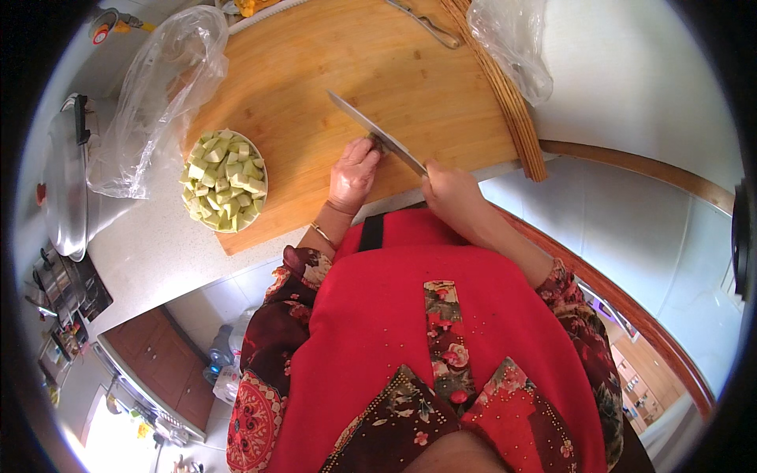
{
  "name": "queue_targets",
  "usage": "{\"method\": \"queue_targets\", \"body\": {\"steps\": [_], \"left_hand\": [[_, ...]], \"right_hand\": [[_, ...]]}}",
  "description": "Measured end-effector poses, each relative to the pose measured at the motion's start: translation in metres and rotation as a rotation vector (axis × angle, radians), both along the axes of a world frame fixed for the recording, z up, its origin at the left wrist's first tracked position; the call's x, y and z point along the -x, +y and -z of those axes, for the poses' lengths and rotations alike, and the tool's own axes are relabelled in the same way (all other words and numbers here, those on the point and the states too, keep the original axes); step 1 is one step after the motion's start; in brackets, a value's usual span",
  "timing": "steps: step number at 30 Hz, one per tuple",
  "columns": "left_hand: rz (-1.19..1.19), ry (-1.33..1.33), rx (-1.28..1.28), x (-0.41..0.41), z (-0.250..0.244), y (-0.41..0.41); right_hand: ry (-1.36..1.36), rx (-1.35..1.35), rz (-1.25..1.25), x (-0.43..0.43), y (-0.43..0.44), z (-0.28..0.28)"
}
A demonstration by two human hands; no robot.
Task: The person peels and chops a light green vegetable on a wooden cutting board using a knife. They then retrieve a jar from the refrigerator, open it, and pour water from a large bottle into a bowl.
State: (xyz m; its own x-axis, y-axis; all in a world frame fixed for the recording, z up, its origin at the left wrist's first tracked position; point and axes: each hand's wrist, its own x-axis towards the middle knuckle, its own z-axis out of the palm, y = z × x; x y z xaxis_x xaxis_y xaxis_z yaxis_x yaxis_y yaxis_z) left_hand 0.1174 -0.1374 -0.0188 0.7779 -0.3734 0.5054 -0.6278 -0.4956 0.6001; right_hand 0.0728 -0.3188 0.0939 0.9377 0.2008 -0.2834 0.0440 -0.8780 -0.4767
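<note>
A large wooden cutting board (295,65) lies on the counter before me. My right hand (452,192) grips a kitchen knife (369,126), its blade pointing up and left across the board. Under the blade, near the board's front edge, my left hand (353,174) holds a small greenish-brown piece (377,141) with curled fingers; what the piece is, I cannot tell. To the left, a round white bowl (266,183) heaped with pale green vegetable chunks (222,177) stands on the board's left part.
A clear plastic bag (159,100) lies left of the board. Thin brown sticks (502,88) line its right edge, with another plastic bag (514,47) beside them. A metal tool (429,23), perhaps a peeler, rests at the far edge. A pan lid (65,183) stands far left.
</note>
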Motion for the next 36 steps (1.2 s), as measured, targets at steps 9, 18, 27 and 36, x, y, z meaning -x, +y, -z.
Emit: {"method": "queue_targets", "body": {"steps": [9,18,27,36], "left_hand": [[-0.022,0.034,-0.019,0.002,-0.006,0.001],[-0.039,-0.065,-0.108,-0.008,-0.023,-0.011],[-0.061,-0.017,-0.022,-0.001,-0.014,-0.002],[-0.005,-0.033,-0.031,-0.002,-0.007,-0.004]], "right_hand": [[-0.030,-0.165,0.198,-0.011,0.008,0.026],[-0.081,-0.131,0.176,-0.007,-0.008,0.006],[-0.064,-0.063,0.131,0.005,-0.010,-0.009],[0.050,-0.031,0.122,0.010,-0.010,-0.009]]}}
